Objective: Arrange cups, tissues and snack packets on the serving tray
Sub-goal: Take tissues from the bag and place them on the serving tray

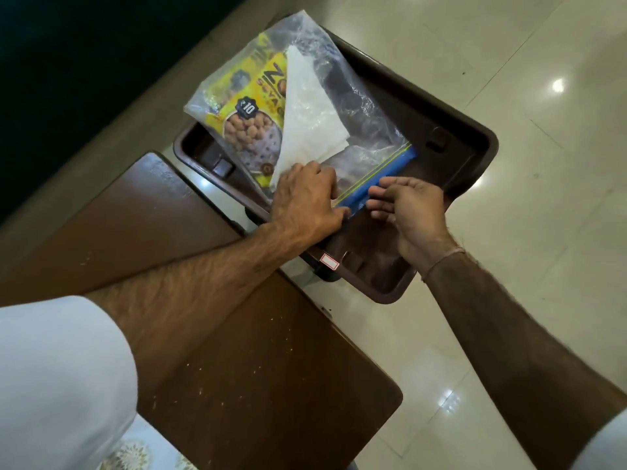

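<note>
A clear zip-lock bag [359,106] with a blue seal strip [390,171] lies across the dark brown serving tray [475,150]. Inside the bag I see a yellow snack packet [244,120] and a folded white tissue [308,120]. My left hand [305,201] presses down on the bag's near corner, over the tissue's tip. My right hand [407,212] pinches the blue seal strip between thumb and fingers. No cups are in view.
The tray rests on the end of a brown wooden table [210,334] and overhangs a glossy cream tiled floor [526,62]. A small white sticker [329,261] marks the tray's near rim. A dark area fills the upper left.
</note>
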